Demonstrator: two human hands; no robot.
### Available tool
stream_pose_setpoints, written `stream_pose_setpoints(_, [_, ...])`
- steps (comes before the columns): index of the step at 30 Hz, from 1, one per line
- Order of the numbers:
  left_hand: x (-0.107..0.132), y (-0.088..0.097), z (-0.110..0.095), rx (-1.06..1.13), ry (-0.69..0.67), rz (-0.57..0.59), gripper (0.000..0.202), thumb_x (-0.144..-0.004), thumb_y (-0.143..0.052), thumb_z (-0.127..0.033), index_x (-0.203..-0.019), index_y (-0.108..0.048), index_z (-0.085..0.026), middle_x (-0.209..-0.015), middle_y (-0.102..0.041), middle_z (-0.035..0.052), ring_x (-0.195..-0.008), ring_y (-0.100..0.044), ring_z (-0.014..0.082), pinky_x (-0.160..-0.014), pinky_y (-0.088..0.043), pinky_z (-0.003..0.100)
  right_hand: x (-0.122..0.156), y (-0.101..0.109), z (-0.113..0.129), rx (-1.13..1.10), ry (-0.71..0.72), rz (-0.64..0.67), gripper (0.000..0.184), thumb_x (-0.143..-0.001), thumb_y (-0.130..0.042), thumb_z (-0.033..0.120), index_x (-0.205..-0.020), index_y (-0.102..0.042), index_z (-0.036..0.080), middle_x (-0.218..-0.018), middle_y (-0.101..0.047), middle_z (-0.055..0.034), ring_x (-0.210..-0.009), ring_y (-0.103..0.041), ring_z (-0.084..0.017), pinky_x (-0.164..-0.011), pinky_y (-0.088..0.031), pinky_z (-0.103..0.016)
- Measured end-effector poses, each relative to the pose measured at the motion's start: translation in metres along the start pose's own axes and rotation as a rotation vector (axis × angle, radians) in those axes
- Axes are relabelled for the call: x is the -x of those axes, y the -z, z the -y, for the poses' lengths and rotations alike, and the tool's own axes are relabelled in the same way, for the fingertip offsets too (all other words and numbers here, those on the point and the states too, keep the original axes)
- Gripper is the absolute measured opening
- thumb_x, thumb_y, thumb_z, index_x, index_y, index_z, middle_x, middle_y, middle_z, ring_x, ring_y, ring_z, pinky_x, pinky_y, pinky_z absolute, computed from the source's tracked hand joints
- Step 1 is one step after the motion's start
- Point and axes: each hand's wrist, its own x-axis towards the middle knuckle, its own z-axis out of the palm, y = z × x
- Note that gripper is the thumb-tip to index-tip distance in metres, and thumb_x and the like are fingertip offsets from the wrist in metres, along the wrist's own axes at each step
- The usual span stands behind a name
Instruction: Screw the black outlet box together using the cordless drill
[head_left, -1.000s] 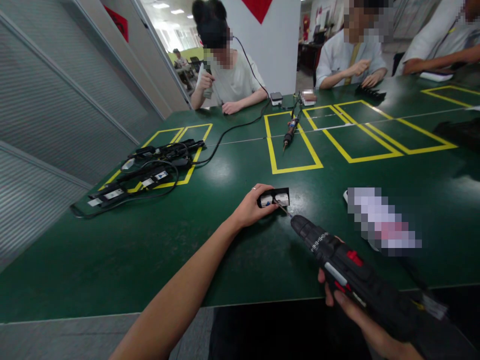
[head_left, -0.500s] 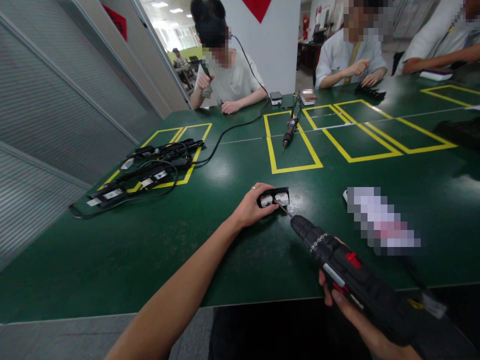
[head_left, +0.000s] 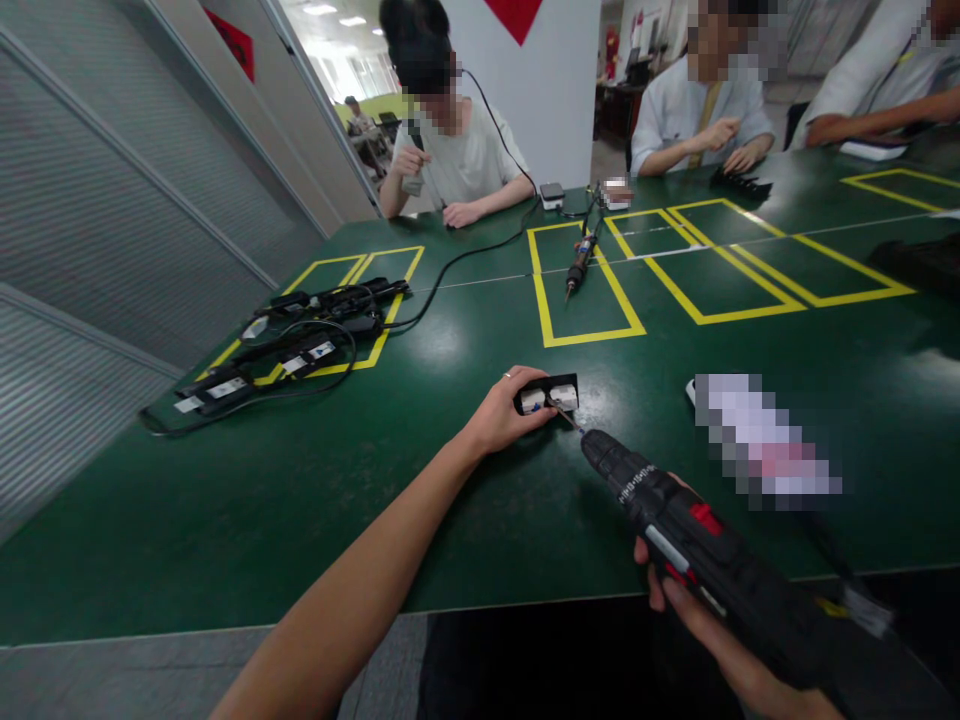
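Observation:
My left hand (head_left: 511, 412) grips a small black part with white label-like faces (head_left: 564, 396), held low at the green table's surface. In my right hand (head_left: 679, 585) is a black cordless drill (head_left: 675, 525) with red accents, my fingers wrapped round its handle. Its long thin bit (head_left: 568, 417) points up and left, and the tip meets the front of the small part near my left thumb. Whether the tip sits in a screw is too small to tell.
Black adapters and cables (head_left: 322, 335) lie at the left. A corded screwdriver (head_left: 580, 268) rests in a yellow taped rectangle (head_left: 592, 338). A blurred-out flat object (head_left: 765, 440) lies right of the drill. Across the green table (head_left: 450, 520) sit several co-workers; one holds a dark tool.
My hands, the drill and the small part look almost unchanged. Across the table, a co-worker's raised hand and the tool in it have shifted slightly.

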Motion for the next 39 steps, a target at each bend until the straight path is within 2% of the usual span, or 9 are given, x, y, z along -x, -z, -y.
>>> stream_pose_setpoints(4, [0.0, 0.0, 0.0, 0.003, 0.009, 0.01, 0.043, -0.08, -0.066, -0.035, -0.118, -0.053, -0.02, -0.116, -0.057, 0.0085, -0.109, -0.055, 0.0226, -0.097, -0.044, 0.04, 0.0, 0.0, 0.001, -0.002, -0.001, -0.014, 0.015, -0.09, -0.053, 0.028, -0.105, -0.055, 0.027, -0.071, -0.057, 0.0006, -0.064, -0.06, -0.015, -0.066, -0.058, -0.027])
stream_pose_setpoints(10, [0.0, 0.001, 0.0, 0.003, 0.004, 0.007, 0.044, -0.079, -0.066, -0.034, -0.119, -0.053, -0.02, -0.115, -0.057, 0.0079, -0.107, -0.056, 0.0215, -0.097, -0.044, 0.039, 0.0, 0.0, -0.002, 0.0, 0.023, 0.007, 0.011, -0.09, -0.053, 0.028, -0.099, -0.057, 0.026, -0.073, -0.056, -0.0003, -0.066, -0.06, -0.016, -0.068, -0.058, -0.029])
stream_pose_setpoints(16, [0.0, 0.0, 0.0, 0.003, 0.015, 0.006, 0.044, -0.08, -0.065, -0.037, -0.119, -0.053, -0.02, -0.115, -0.057, 0.008, -0.106, -0.056, 0.0221, -0.096, -0.045, 0.039, 0.0, 0.0, -0.002, 0.037, 0.001, -0.011, 0.016, -0.089, -0.054, 0.025, -0.105, -0.055, 0.026, -0.07, -0.055, 0.0007, -0.062, -0.058, -0.016, -0.064, -0.058, -0.027])
stream_pose_setpoints(22, [0.0, 0.001, 0.001, -0.009, 0.002, 0.012, 0.045, -0.08, -0.066, -0.036, -0.119, -0.053, -0.02, -0.113, -0.057, 0.0075, -0.105, -0.056, 0.0213, -0.095, -0.045, 0.038, 0.0, 0.0, -0.005, 0.009, 0.0, 0.015, 0.012, -0.089, -0.053, 0.023, -0.101, -0.053, 0.026, -0.075, -0.056, -0.0001, -0.067, -0.058, -0.015, -0.069, -0.057, -0.026])
stream_pose_setpoints(25, [0.0, 0.001, 0.001, -0.016, -0.001, 0.016, 0.044, -0.08, -0.066, -0.036, -0.119, -0.053, -0.02, -0.113, -0.056, 0.0074, -0.105, -0.056, 0.0214, -0.095, -0.045, 0.038, 0.001, 0.0, -0.01, -0.043, 0.008, 0.009, 0.024, -0.089, -0.054, 0.024, -0.113, -0.047, 0.027, -0.083, -0.057, -0.0015, -0.067, -0.058, -0.015, -0.068, -0.058, -0.028])
stream_pose_setpoints(28, [0.0, 0.001, 0.001, -0.021, 0.002, 0.017, 0.044, -0.08, -0.066, -0.036, -0.119, -0.053, -0.02, -0.113, -0.056, 0.0076, -0.106, -0.056, 0.0217, -0.096, -0.045, 0.039, 0.002, -0.001, -0.013, -0.052, 0.008, -0.015, 0.04, -0.089, -0.056, 0.027, -0.125, -0.039, 0.029, -0.083, -0.056, -0.0016, -0.067, -0.058, -0.017, -0.068, -0.057, -0.031])
stream_pose_setpoints(32, [0.0, 0.002, 0.0, -0.019, 0.004, 0.017, 0.044, -0.08, -0.066, -0.036, -0.119, -0.053, -0.02, -0.113, -0.056, 0.0076, -0.105, -0.056, 0.0217, -0.096, -0.045, 0.039, 0.001, -0.003, -0.009, -0.102, -0.009, 0.002, 0.062, -0.09, -0.055, 0.028, -0.141, -0.02, 0.031, -0.091, -0.059, -0.0032, -0.065, -0.056, -0.016, -0.063, -0.056, -0.03])
stream_pose_setpoints(34, [0.0, 0.002, 0.0, -0.019, 0.004, 0.015, 0.044, -0.08, -0.065, -0.036, -0.119, -0.053, -0.02, -0.113, -0.056, 0.0077, -0.105, -0.056, 0.0219, -0.096, -0.045, 0.04, 0.001, -0.003, -0.006, -0.108, -0.017, 0.011, 0.066, -0.09, -0.054, 0.03, -0.144, -0.016, 0.032, -0.095, -0.059, -0.004, -0.068, -0.057, -0.016, -0.065, -0.056, -0.03])
stream_pose_setpoints(39, [0.0, 0.001, 0.0, -0.011, 0.008, 0.011, 0.044, -0.08, -0.065, -0.036, -0.119, -0.053, -0.02, -0.113, -0.056, 0.0078, -0.105, -0.056, 0.0216, -0.095, -0.045, 0.04, 0.002, -0.002, -0.004, -0.057, -0.023, 0.007, 0.064, -0.09, -0.054, 0.027, -0.143, -0.017, 0.032, -0.094, -0.058, -0.003, -0.07, -0.058, -0.016, -0.07, -0.056, -0.029])
